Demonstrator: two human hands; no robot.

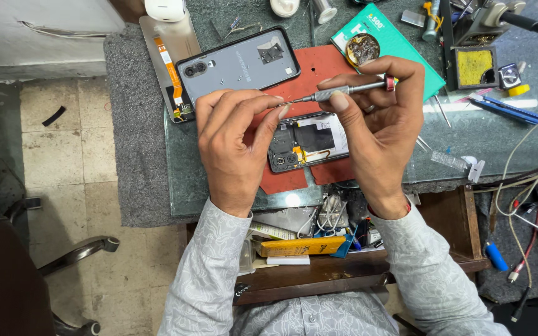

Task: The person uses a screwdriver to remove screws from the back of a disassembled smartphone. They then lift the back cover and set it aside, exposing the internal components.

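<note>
Phone repair bench for sure: opened phone (309, 144) on a red mat (319, 74), soldering sponge (474, 66), cluttered drawer (344, 249).

We see a grey back cover (239, 64) lying w/ a flex strip (170, 70) top left, green box (400, 43), yellow sponge (474, 66), blue knife (507, 107) on the bench (468, 134); open drawer (319, 264) w/ clutter, poss. chargers.

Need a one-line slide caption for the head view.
Right hand holds a precision screwdriver, left hand pinching at its tip, above an opened phone on a red mat.
</note>
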